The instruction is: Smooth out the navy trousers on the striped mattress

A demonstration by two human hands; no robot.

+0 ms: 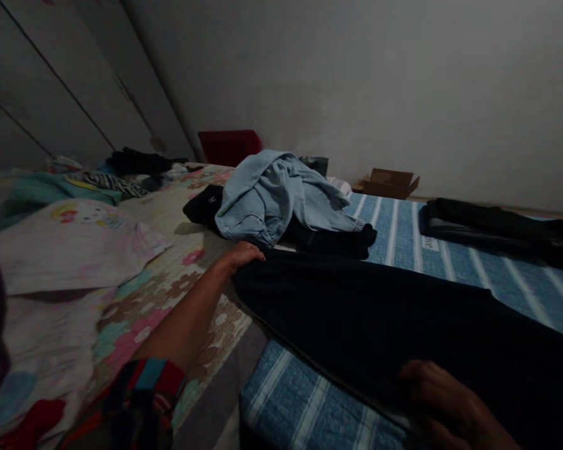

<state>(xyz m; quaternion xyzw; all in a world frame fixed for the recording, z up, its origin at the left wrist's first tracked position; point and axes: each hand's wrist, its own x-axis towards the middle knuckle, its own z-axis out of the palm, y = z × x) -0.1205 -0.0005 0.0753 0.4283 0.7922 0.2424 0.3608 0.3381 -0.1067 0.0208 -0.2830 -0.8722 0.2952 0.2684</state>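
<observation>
A striped fabric sleeve (143, 390) covers the upper part of the left arm, its bands running through red, dark navy and muted teal-blue, with a thin orange-red streak lower down. The cloth is loosely creased and ends in a red edge around the left forearm (194, 325), which is bare from there to the left hand (246, 255). The right hand (438, 397) is bare too, its outline softened by dim light.

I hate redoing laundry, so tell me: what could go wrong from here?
The left hand, at one end of the dark garment, is close to the crumpled light-blue garment; a tug might disturb it. In this dim light, creases in the dark garment could easily be missed.
</observation>
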